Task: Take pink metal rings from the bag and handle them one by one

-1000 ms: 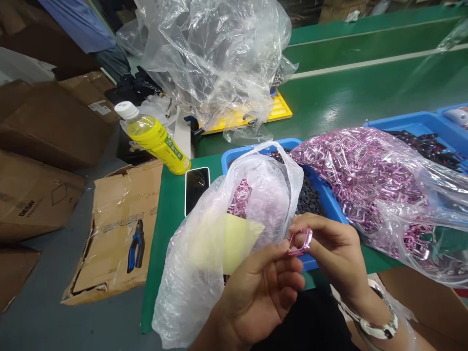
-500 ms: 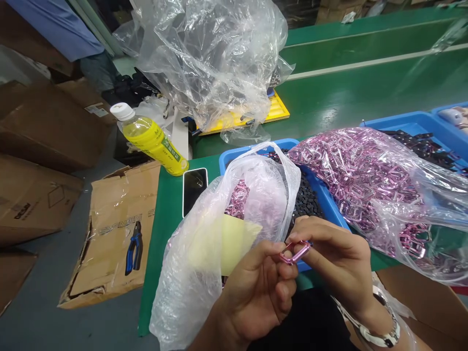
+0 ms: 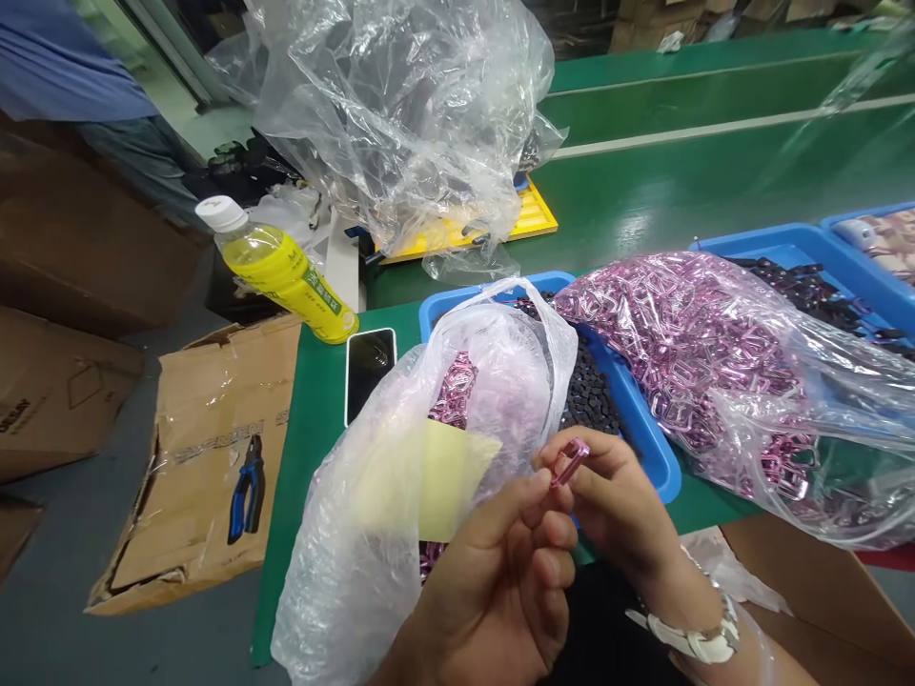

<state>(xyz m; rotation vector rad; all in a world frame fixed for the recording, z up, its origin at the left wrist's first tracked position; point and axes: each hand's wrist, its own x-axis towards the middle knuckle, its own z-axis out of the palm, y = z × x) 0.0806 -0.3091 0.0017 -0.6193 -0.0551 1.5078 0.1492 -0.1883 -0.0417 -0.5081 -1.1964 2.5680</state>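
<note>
A small shiny pink metal frame [image 3: 570, 463] is pinched between both hands, tilted. My left hand [image 3: 504, 562] grips its lower left end with thumb and fingertips, palm turned up. From the right, my right hand [image 3: 619, 491] has its fingers closed on the other side of the frame. Just behind the hands, a translucent plastic bag [image 3: 343, 562] holds pink frames and a pale yellow paper [image 3: 454, 467]. A blue tray [image 3: 661, 467] with small black pieces lies partly under that bag. To the right is a large clear bag of pink frames [image 3: 693, 333].
On the green table stand a yellow-labelled bottle [image 3: 286, 276] and a phone [image 3: 369, 372]. Blue-handled pliers [image 3: 247, 491] lie on cardboard at left. Crumpled plastic [image 3: 407, 114] covers a yellow tray. A person in blue [image 3: 71, 62] is at upper left.
Both hands have moved slightly left, and the pink frame is now turned more upright between the fingers. More of the person at upper left shows.
</note>
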